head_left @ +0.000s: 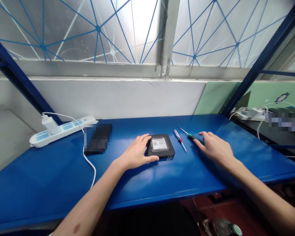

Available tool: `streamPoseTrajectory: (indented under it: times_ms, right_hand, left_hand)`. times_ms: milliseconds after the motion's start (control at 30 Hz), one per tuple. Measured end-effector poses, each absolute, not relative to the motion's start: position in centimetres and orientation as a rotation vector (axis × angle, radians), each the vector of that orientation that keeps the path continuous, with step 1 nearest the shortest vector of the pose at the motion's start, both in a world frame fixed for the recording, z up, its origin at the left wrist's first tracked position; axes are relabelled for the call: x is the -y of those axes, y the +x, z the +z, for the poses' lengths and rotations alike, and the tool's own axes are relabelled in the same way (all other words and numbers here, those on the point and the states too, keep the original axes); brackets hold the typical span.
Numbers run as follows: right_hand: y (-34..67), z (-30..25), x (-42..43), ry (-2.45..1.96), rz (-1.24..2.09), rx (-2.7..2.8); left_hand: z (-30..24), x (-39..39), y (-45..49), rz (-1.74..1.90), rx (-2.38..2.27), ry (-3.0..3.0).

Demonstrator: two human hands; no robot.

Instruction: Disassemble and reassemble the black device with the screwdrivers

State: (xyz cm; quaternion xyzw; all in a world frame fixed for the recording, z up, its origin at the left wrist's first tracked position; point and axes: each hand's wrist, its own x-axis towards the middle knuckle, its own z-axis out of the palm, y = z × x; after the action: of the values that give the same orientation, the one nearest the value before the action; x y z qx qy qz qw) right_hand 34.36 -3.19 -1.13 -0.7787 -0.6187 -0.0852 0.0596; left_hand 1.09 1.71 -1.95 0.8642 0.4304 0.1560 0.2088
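Note:
A small black electronic box (170, 146) lies label side up on the blue table, a white printed label on its middle and what look like ports along its near edge. My left hand (135, 152) grips its left side, thumb at the near edge and fingers at the far corner. To the right, my right hand (216, 147) is closed on the green handle of a screwdriver (191, 136), whose shaft points away to the far left. Between the box and that hand lies a second screwdriver (179, 139) with a clear and red handle, touched by neither hand.
A white power strip (66, 129) with a plugged-in charger (50, 124) stands at the back left. Its white cable (89, 164) runs across the blue table (127, 193). A pixelated dark object (98, 139) lies beside it. Below the front edge is a bottle (221, 226).

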Motion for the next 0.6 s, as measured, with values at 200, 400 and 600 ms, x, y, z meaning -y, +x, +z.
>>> streamPoseTrajectory:
  times_ms: [200,400,600]
  right_hand:
    - [35.2,-2.5,3.6,-2.262,-0.065,1.844]
    - [36.2,-2.7,1.4,-1.845,-0.223,1.561]
    - [36.0,-2.6,-0.3,-1.135,0.703,1.019]
  left_hand:
    - [-2.0,-1.6,1.1,0.401,-1.227,2.375]
    - [-2.2,-1.5,0.9,0.421,-1.219,2.353]
    - [-1.7,-1.6,0.4,0.394,-1.228,2.366]
